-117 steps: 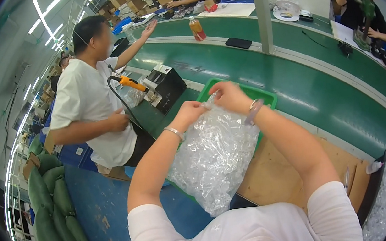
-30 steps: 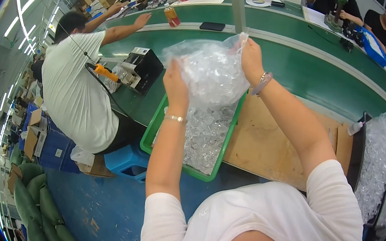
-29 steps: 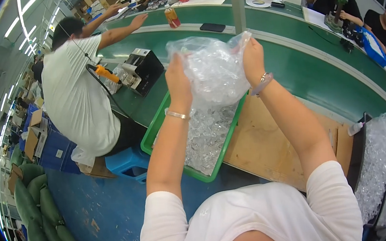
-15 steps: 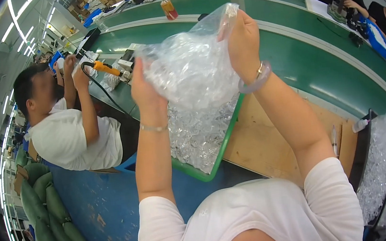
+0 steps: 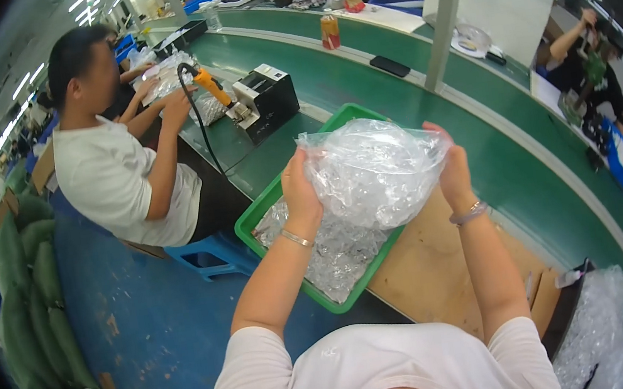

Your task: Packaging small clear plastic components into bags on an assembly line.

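Since the bag [image 5: 376,179] likely sags, left hand [image 5: 301,193] and right hand [image 5: 455,177] flank it above the tub [image 5: 246,228], fingers [image 5: 437,131] pinching its sides.

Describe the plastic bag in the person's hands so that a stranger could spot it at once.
Start from the long green work surface, then find the green tray of clear plastic pieces mid-picture. A bulging clear bag hides part of that tray, between the left hand and the right hand. Unlike the clear plastic pile at lower right, it is held in both hands.
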{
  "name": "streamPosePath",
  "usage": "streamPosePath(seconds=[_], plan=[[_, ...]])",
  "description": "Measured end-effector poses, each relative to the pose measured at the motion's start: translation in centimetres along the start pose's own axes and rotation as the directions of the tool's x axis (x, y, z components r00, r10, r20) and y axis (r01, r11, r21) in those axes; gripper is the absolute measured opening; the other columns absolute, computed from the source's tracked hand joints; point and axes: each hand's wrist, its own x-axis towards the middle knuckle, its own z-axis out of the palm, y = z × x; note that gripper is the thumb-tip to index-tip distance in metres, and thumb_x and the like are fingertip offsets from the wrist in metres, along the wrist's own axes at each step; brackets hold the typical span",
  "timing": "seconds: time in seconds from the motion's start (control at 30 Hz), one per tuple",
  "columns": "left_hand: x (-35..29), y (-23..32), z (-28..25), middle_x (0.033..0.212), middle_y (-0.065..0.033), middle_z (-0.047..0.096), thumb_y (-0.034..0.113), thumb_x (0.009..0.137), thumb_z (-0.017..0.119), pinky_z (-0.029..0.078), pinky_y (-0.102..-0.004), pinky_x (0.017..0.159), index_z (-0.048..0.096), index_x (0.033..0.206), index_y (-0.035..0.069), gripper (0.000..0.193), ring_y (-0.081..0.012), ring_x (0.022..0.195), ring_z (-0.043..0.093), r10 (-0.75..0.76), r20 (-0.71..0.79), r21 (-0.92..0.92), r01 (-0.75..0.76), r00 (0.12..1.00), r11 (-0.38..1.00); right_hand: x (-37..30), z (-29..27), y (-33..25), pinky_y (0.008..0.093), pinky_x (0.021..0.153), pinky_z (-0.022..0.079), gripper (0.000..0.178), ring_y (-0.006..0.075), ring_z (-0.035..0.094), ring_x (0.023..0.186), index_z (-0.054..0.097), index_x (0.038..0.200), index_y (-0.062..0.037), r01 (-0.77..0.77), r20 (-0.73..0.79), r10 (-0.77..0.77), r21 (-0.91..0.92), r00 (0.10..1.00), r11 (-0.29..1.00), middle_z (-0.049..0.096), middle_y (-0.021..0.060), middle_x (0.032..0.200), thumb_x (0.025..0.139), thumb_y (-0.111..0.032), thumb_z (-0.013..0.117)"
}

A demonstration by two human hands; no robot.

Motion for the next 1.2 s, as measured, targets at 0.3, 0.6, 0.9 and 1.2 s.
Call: streamPosePath(seconds=[0.3, 0.6, 0.9, 1.2], plan=[[3.1, -2.2, -4.4, 0.106, -0.0087, 0.056, 0.03, 0.088, 0.043, 0.043, -0.0322, 0.084, 0.052, 0.108, 0.003, 0.035, -0.0204, 0.092, 0.054, -0.456, 0.149, -0.072, 0.469, 0.877, 0.88, -0.5, 0.6, -0.4, 0.0332, 0.097, 0.032, 0.051, 0.0235, 0.044, 0.111, 0.036, 0.123, 0.0066, -0.313, 0.243, 0.218, 0.491, 0.945, 0.813, 0.044, 0.0141, 0.123, 0.081, -0.021, 0.033], [1.3, -6.0, -2.6, 0.117, -0.0117, 0.048, 0.026, 0.087, 0.046, 0.038, -0.0324, 0.093, 0.044, 0.12, 0.002, 0.041, -0.0226, 0.106, 0.048, -0.138, 0.376, 0.187, 0.071, 0.916, 0.98, -1.5, 3.1, 1.7, 0.0377, 0.091, 0.041, 0.045, 0.0246, 0.047, 0.107, 0.043, 0.121, -0.0068, -0.367, 0.006, 0.41, 0.458, 0.912, 0.81, 0.05, 0.011, 0.116, 0.088, -0.037, 0.041], [-1.8, -2.6, 0.2, 0.125, -0.0143, 0.041, 0.034, 0.088, 0.042, 0.034, -0.0374, 0.097, 0.037, 0.128, 0.007, 0.048, -0.0264, 0.117, 0.039, -0.047, 0.21, 0.397, -0.041, 0.977, 0.917, -1.1, 10.5, -5.1, 0.0302, 0.093, 0.035, 0.041, 0.0175, 0.045, 0.106, 0.042, 0.121, -0.0045, -0.462, 0.189, 0.43, 0.516, 0.883, 0.721, 0.045, 0.0091, 0.12, 0.089, -0.029, 0.043], [-0.5, -4.4, -1.5, 0.129, -0.0097, 0.038, 0.031, 0.089, 0.043, 0.033, -0.0312, 0.097, 0.032, 0.129, 0.003, 0.05, -0.0187, 0.116, 0.04, 0.023, 0.271, 0.305, -0.109, 0.962, 0.946, -3.7, 11.3, -2.4, 0.0352, 0.09, 0.04, 0.059, 0.0205, 0.046, 0.107, 0.032, 0.129, -0.0048, -0.373, -0.139, 0.396, 0.162, 0.908, 0.913, 0.044, 0.009, 0.121, 0.086, -0.042, 0.045]])
